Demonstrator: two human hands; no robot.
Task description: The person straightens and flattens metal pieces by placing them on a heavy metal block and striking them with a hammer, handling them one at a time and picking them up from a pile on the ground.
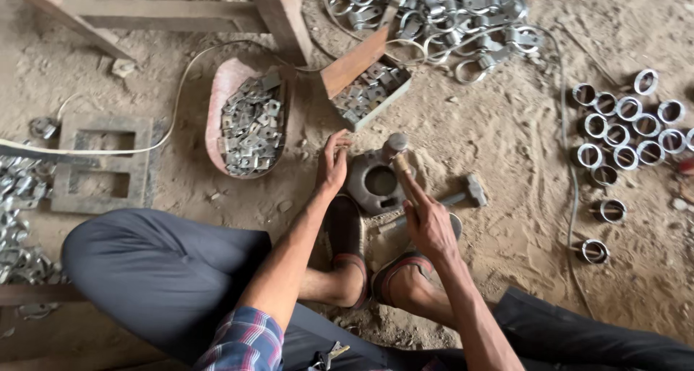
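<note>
I sit on a dirt floor with my feet in sandals drawn in. My right hand (426, 223) grips the wooden handle of a hammer (395, 148) whose metal head is raised over a round dark metal block with a hole (374, 185). My left hand (331, 165) rests its fingertips at the block's upper left edge, on something small that I cannot make out. A second hammer (470, 192) lies on the ground just right of the block.
A pink oval tray (217, 111) and a small box (394, 96) hold several small metal brackets. Metal rings (625, 129) lie at right, clamps are piled at top (441, 13) and left (18, 219). Wooden table legs (278, 9) stand ahead; a square frame (69, 170) lies left.
</note>
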